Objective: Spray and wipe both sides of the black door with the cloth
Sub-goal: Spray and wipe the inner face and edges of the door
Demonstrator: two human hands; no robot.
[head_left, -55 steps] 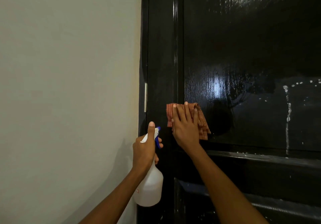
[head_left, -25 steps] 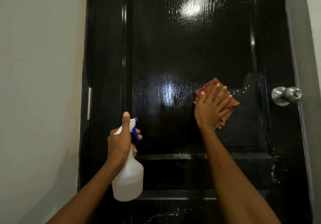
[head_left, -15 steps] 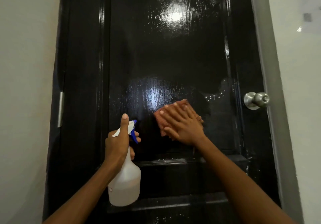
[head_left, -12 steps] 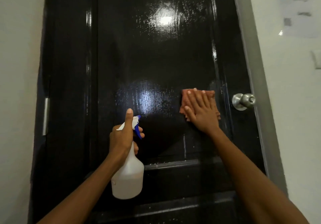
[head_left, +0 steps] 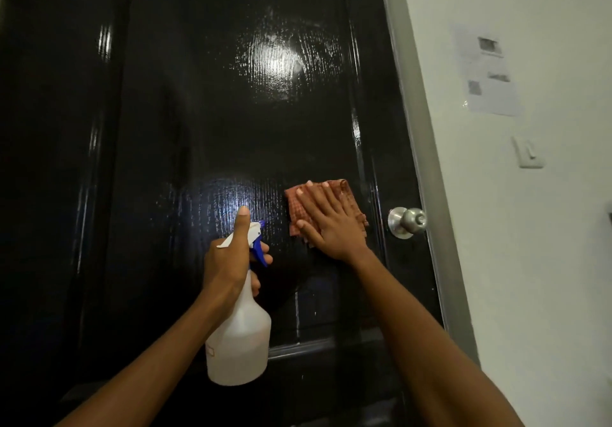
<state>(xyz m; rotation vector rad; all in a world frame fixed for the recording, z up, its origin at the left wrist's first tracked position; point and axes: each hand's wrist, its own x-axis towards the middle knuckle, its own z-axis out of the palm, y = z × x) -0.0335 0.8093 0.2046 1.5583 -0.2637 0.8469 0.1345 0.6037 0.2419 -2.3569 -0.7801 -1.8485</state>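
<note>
Two bare forearms, no sleeves, left hand (head_left: 228, 261) and right hand (head_left: 334, 224) without rings or gloves

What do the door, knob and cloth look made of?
Black door: likely wood under glossy paint; grain lines show in the glare. Round knob: brushed silver metal, apparently. Reddish checked cloth: woven fabric with frayed edges, pressed flat under the right hand.

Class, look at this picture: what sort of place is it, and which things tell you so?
Probably an indoor room or hallway of a home: a glossy black door with a round metal knob, a wall light switch and a taped-up paper notice.
</note>
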